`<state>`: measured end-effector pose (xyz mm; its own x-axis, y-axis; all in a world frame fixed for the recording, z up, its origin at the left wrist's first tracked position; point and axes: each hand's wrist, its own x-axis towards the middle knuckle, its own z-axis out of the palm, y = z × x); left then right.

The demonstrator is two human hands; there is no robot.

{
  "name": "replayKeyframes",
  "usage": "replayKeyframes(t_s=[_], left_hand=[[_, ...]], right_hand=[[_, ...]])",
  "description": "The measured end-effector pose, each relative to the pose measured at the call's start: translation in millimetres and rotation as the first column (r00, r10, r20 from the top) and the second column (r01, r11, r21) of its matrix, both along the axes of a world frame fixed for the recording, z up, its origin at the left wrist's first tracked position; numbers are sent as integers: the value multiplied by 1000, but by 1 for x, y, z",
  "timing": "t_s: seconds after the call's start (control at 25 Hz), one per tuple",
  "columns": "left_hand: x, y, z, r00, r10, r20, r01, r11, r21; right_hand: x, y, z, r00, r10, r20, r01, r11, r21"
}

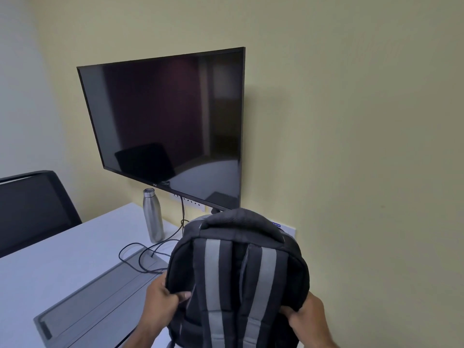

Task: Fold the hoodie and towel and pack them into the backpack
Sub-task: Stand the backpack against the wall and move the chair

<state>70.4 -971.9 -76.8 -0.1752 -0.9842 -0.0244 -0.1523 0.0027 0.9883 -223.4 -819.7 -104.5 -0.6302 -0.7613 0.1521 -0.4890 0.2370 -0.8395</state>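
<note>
Pale yellow wall (351, 121) behind, dark TV (165, 121) mounted on it, screen off. White table (50, 272) below, w/ a grey cable tray lid (100, 292) set flat in the top. Steel bottle (152, 216) stands upright near the wall, just under the TV's lower edge. Black cables (140, 254) drop from the sockets (190, 200) and loop across the table, ending by the tray lid. Black chair (32, 209) at the far left side of the table.

Backpack (236, 272) is upright in front of the person, back panel facing them, grey-striped shoulder straps (213, 280) running down the middle, top handle up by the TV's corner. Can't tell if its base sits on the table, bottom is out of frame.

Left hand (163, 300) grips the bag's left edge, thumb curled over the rim. Right hand (303, 315) pinches the right edge, fingers wrapped on the fabric. Hands well apart, one per side.
</note>
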Motion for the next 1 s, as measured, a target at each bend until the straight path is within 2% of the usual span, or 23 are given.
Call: replayKeyframes(t_s=[0.2,0.6,0.8,1.0], left_hand=[[-53,-28,21,998,-40,54,43,997,-60],[-173,-94,37,960,-202,194,220,972,-76],[-200,-121,25,942,-235,238,250,968,-36],[-206,-138,15,913,-251,321,285,956,-65]], right_hand=[[-45,-12,-2,999,-45,-27,43,998,-54],[-132,-30,3,974,-197,-111,186,977,-102],[-146,-47,-5,956,-226,-187,215,974,-76],[-155,-53,-10,956,-232,-179,227,973,-46]])
